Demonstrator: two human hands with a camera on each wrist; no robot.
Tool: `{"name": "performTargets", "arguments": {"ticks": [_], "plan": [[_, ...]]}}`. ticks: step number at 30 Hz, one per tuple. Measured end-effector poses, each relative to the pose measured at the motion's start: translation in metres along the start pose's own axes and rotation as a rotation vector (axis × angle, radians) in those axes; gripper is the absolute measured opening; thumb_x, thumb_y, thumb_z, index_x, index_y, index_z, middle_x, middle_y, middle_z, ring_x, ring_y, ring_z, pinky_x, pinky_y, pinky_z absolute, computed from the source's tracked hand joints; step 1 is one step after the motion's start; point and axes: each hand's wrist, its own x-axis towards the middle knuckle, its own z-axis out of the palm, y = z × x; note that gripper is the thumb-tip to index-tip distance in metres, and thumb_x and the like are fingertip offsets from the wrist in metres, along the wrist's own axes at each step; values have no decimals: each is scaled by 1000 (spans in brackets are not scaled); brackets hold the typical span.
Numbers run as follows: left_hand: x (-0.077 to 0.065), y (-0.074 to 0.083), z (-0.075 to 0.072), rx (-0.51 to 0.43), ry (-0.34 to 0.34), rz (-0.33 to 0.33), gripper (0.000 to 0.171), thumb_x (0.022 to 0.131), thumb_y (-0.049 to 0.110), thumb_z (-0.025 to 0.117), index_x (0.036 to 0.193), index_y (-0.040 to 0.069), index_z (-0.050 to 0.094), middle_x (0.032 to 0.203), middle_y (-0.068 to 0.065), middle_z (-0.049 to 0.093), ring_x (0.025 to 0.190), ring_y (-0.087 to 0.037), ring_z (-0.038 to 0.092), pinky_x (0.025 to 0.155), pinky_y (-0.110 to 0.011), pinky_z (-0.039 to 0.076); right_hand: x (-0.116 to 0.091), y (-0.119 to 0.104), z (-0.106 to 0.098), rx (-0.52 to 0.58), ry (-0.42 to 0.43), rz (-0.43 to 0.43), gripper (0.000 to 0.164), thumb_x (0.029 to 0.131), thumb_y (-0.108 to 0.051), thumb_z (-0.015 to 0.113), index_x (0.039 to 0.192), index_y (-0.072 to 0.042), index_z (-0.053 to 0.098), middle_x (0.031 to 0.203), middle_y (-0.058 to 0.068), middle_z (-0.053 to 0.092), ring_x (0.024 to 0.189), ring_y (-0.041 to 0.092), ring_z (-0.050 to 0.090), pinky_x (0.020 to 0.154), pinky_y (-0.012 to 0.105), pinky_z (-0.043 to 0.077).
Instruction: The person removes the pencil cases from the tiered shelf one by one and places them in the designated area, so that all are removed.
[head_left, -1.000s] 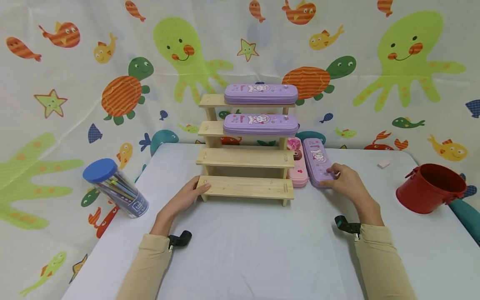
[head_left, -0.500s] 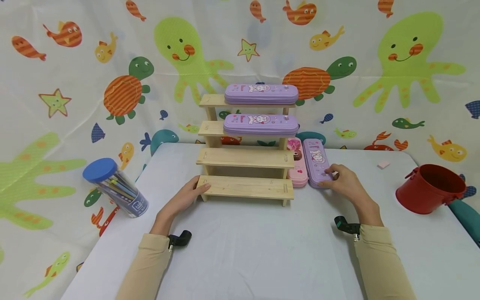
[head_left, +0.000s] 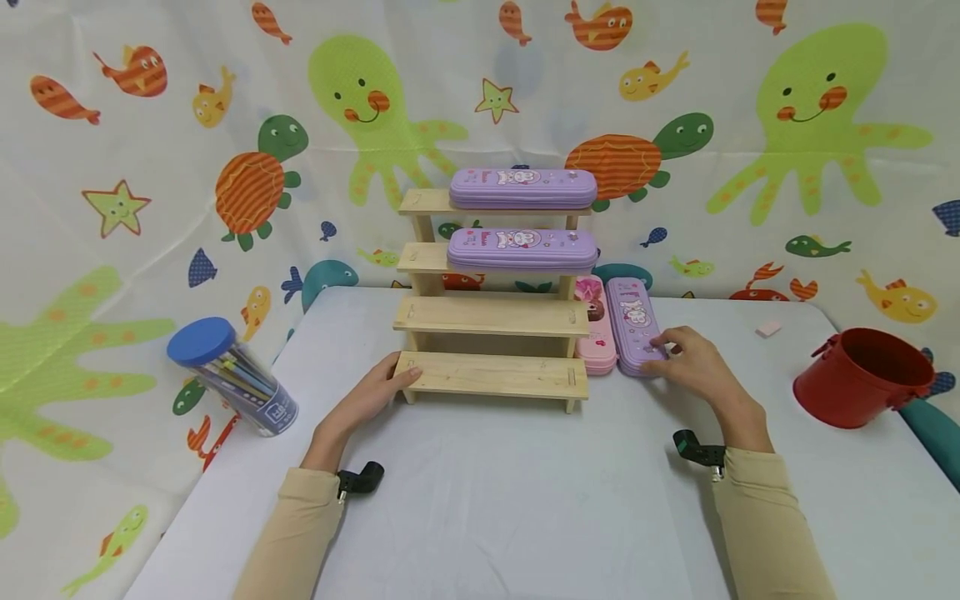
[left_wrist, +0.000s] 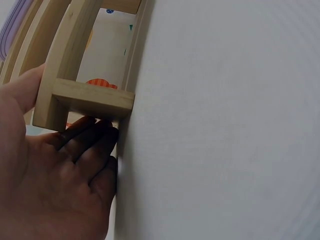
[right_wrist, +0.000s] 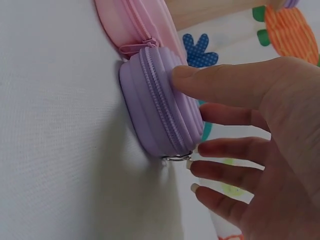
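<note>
My left hand (head_left: 370, 394) holds the left end of the bottom step of a four-tier wooden display stand (head_left: 491, 314), its thumb on top. In the left wrist view, the fingers (left_wrist: 102, 155) reach below the wooden end piece. At the stand's right lies a purple pencil case (head_left: 632, 317), beside a pink pencil case (head_left: 597, 346). My right hand (head_left: 697, 367) is at the near right end of the purple case. In the right wrist view, its thumb (right_wrist: 187, 80) touches the case while the other fingers spread loosely along the far side.
Two purple pencil cases (head_left: 522, 189) sit on the top two steps; the lower two steps are bare wood. A blue-lidded tub of pencils (head_left: 234, 375) tilts at left. A red bucket (head_left: 840, 387) and a small pink block (head_left: 768, 329) are at right.
The purple case by my right hand has shifted very slightly left toward the pink one. My right hand has then moved a touch to the right. My left hand stays on the stand.
</note>
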Motion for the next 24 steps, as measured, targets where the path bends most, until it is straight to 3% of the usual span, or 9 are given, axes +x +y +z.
{"name": "performTargets", "arguments": {"ticks": [8,24], "plan": [[-1,-1,1,17,7,1,77,98,55,53,155,10,27,159,-15,34,151,-33,25,122,-57,20,-2,-6,-5,-27,36,-73,46,89,-31,71,122,2,64,135,27,53,120,46,49,100,64,42],[1,-1,1,19,14,-10,76,98,55,52,155,10,27,159,-15,33,151,-33,24,122,-57,20,-3,-29,-16,27,45,-110,59,93,-35,68,142,-7,50,150,24,44,128,46,45,102,65,42]]}}
